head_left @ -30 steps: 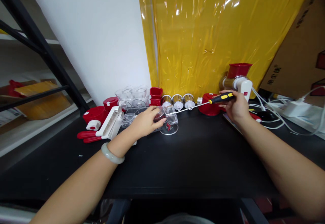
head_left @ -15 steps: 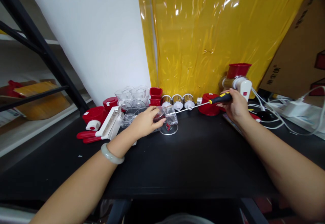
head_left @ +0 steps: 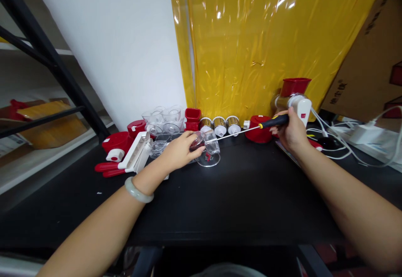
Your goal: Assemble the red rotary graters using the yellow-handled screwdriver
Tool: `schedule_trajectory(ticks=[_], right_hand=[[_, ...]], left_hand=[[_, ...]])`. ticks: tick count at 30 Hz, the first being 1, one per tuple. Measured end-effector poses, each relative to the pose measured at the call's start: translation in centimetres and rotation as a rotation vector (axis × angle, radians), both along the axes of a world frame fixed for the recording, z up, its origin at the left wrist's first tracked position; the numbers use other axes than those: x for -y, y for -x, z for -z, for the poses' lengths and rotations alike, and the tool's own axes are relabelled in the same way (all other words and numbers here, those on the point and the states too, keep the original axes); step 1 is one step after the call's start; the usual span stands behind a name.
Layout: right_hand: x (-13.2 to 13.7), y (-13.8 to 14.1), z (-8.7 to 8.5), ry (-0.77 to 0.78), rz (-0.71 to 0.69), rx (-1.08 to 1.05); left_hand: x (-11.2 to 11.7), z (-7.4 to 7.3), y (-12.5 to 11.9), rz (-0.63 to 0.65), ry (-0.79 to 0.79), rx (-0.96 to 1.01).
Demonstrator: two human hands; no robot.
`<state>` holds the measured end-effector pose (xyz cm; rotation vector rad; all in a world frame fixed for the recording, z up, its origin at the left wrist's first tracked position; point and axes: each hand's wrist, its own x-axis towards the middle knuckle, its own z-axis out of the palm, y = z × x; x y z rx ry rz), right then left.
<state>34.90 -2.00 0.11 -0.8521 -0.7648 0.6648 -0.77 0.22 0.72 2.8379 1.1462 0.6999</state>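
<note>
My left hand (head_left: 179, 150) grips a clear plastic housing (head_left: 210, 151) that lies on its side on the black table (head_left: 238, 197). My right hand (head_left: 292, 132) holds a screwdriver (head_left: 251, 129) by its black and yellow handle. The thin metal shaft runs left, and its tip reaches into the top of the clear housing. A pale bangle sits on my left wrist.
Behind stand three metal grater drums (head_left: 220, 125), red cups (head_left: 192, 119), clear parts (head_left: 163, 120), a red and white unit (head_left: 125, 151) and an assembled red-topped grinder (head_left: 293, 97). White cables (head_left: 348, 143) lie at the right, a cardboard box (head_left: 370, 59) beyond.
My right hand has turned the screwdriver handle a little, so less yellow shows. My left hand and the clear housing have stayed put.
</note>
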Motion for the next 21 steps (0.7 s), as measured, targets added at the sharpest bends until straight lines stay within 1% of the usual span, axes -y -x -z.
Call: schedule_trajectory(ticks=[5, 8, 11, 21], right_hand=[[0.33, -0.02, -0.14, 0.004, -0.054, -0.096], [0.25, -0.28, 0.25, -0.040, -0.055, -0.080], [0.07, -0.44, 0.51, -0.036, -0.053, -0.066], [-0.24, -0.42, 0.45, -0.043, -0.023, -0.033]], left_hand=[[0.07, -0.05, -0.05, -0.006, 0.005, -0.009], [0.06, -0.04, -0.03, -0.008, -0.001, -0.005], [0.03, 0.00, 0.02, -0.001, -0.008, -0.003], [0.06, -0.05, 0.02, -0.003, -0.001, -0.004]])
